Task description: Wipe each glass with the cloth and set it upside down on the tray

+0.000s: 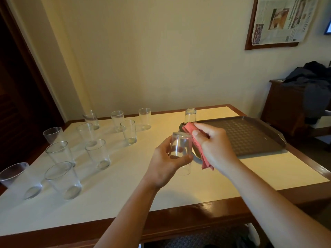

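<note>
My left hand (167, 161) grips a clear glass (181, 149), held upside down above the table near the tray's left end. My right hand (213, 145) holds a red cloth (192, 130) against the glass's right side; the cloth's tail hangs below my palm. A dark grey tray (250, 135) lies on the right of the table. One glass (190, 115) stands upside down on its far left corner. Several more glasses stand upright on the left half of the table, such as the closest one (63, 179).
The white-topped table (143, 190) has a brown wooden rim. A wall runs behind it. At the right stands a wooden cabinet (283, 108) with dark clothing piled on it. A dark doorway lies at the far left.
</note>
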`<control>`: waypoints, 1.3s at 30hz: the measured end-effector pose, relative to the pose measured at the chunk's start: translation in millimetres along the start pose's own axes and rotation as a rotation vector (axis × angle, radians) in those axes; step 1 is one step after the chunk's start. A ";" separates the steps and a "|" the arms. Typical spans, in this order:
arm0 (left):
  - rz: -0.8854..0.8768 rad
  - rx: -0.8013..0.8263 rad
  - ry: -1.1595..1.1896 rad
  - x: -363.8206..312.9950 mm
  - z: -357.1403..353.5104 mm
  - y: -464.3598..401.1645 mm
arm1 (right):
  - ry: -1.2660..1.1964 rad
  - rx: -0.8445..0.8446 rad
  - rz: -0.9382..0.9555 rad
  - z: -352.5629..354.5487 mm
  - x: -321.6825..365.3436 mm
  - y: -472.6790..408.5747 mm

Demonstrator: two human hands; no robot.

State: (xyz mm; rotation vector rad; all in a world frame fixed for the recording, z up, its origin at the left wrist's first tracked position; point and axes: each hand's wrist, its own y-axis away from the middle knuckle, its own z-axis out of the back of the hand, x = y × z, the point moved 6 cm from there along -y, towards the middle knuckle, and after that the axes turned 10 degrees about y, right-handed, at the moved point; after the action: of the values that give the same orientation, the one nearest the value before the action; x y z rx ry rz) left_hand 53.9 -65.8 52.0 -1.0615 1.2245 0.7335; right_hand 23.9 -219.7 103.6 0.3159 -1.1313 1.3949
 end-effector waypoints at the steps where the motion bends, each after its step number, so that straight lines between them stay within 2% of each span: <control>1: -0.007 -0.002 -0.046 2.9 1.5 -0.7 | 0.087 0.037 0.070 0.1 5.1 -0.9; 4: -0.022 -0.043 -0.181 15.3 7.1 -2.0 | 0.348 0.054 0.322 -5.0 21.7 11.6; 6: -0.041 -0.075 -0.222 25.0 12.1 -0.4 | 0.418 0.063 0.410 -6.1 21.1 20.7; 11: -0.059 -0.048 -0.339 33.9 5.5 9.5 | 0.514 0.120 0.344 0.5 1.3 11.7; 15: -0.091 -0.074 -0.348 30.7 7.0 3.4 | 0.487 0.042 0.406 -3.2 21.4 19.4; 20: -0.117 -0.087 -0.370 28.5 14.2 3.2 | 0.497 0.086 0.411 2.1 3.9 19.5; 25: -0.166 -0.079 -0.372 25.5 2.2 -0.9 | 0.509 -0.037 0.439 -6.9 16.9 20.3; 28: -0.198 -0.126 -0.377 24.5 12.1 -0.3 | 0.470 -0.005 0.481 -9.4 8.8 34.4; 33: -0.198 -0.086 -0.382 29.8 -1.7 6.7 | 0.497 -0.077 0.396 -4.1 -3.8 20.4; 39: -0.183 -0.110 -0.367 27.5 9.3 2.2 | 0.460 -0.030 0.509 -2.3 2.5 34.3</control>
State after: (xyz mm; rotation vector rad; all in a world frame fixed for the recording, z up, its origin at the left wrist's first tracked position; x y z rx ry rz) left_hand 61.6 -59.0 24.7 -1.0579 0.7709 0.8175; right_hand -5.7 -208.5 89.8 -0.3306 -0.8725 1.7743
